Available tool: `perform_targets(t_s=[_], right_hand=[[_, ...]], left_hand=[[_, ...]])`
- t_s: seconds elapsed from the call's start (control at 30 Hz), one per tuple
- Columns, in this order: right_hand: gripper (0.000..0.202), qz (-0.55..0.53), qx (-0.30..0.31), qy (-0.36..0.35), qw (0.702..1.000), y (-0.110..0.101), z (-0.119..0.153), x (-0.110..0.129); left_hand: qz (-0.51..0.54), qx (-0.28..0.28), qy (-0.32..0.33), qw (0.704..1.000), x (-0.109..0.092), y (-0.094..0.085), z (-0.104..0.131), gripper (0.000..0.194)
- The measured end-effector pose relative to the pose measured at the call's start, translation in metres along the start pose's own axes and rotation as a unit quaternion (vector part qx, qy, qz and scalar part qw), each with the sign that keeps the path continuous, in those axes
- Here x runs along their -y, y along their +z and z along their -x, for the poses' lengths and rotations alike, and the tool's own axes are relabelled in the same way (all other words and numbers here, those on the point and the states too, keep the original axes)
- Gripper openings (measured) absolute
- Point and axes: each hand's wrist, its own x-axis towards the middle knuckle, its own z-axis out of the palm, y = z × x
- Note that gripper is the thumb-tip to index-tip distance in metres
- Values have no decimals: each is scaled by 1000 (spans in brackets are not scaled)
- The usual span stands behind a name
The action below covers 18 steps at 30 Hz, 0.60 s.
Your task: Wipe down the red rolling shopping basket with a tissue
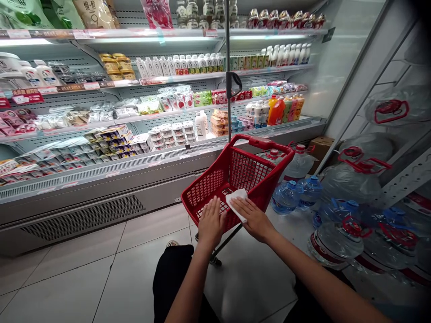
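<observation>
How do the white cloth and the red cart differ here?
Colour: the cloth is white, the cart red.
Size: the cloth is small, partly covered by the right hand; the cart is far larger.
Surface: the cloth looks plain, while the cart has openwork walls.
Shared: both are in front of the person.

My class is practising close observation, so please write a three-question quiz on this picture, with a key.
1. Which hand touches the white cloth? A) left B) right C) neither
2. Fill in: in the picture, the blue-capped bottles stand to the ____ of the red cart.
3. True or false: the left hand grips the cart's handle.

Key:
1. B, the right hand.
2. right
3. False; its fingers are extended, away from there.
</observation>
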Motion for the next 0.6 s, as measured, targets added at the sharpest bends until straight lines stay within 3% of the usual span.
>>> perform_targets(t_s=[0.1,0.3,0.4,0.5,0.6], right_hand=[[76,11,7,-20,1000,-3,2,-6],[76,103,-21,87,991,-45,32,-105],[79,132,-50,158,977,-64,45,-136],[79,129,-70,192,970,-61,44,-126],[78,92,-39,144,985,-41,33,-88]], left_hand=[[21,6,5,1000,-16,-1,2,56],[28,32,-22,999,8,-14,3,52],[22,30,-32,999,10,-16,3,52],[9,41,-49,998,-3,-17,0,55],[6,37,-20,999,-25,-15,-9,60]])
